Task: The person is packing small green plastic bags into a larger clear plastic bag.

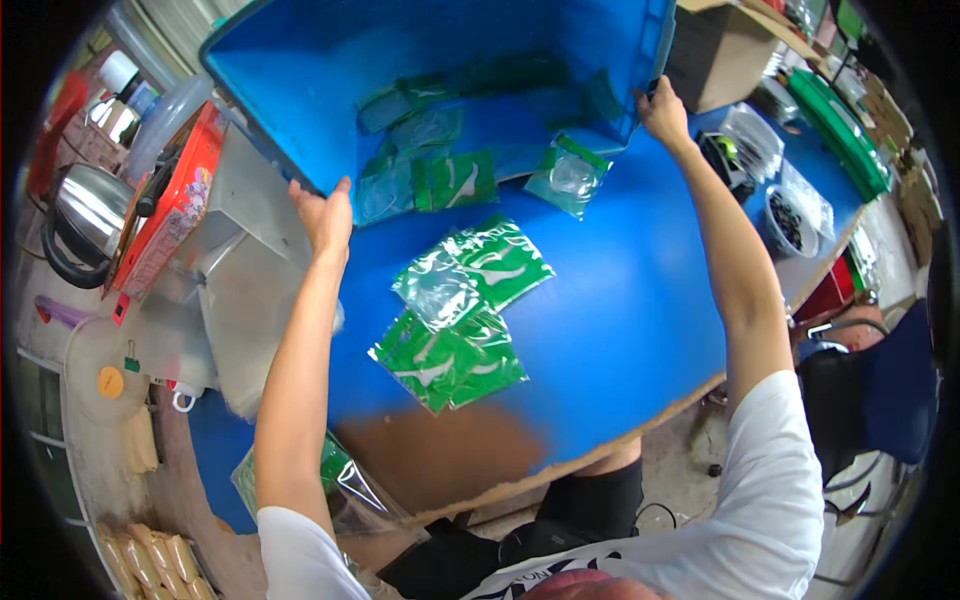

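Head view, looking down over the person's shoulders at a blue table (620, 330), so starting from the near edge: a clear plastic bag with something green inside (345, 480) is hanging off the table's worn brown corner, just inside the left forearm, out of the way of everything else.

Moving further in, a loose pile of green and clear flat packets (455, 325) is lying mid-table, overlapping each other at odd angles, the way things land when they slide out rather than get placed.

Past that, both arms are reaching forward and up, well apart. The left hand (325, 215) is gripping the lower left rim of a big blue crate (420, 60), and the right hand (662, 108) is clamping its right edge, fingers curled over the wall. The crate is being held tipped up on its side with the open mouth facing the person, resting or nearly resting on the far part of the table. That tilt explains why more packets (430, 170) are bunching along the low inner wall, with one (568, 175) already sitting just outside the lip.

Off to the left, a kettle (85, 215) and a red box (175, 205) are sitting beside a grey metal surface. Far right, a cardboard box (725, 50), a green tray (838, 130) and small bagged parts (790, 215) are crowding the table's edge.
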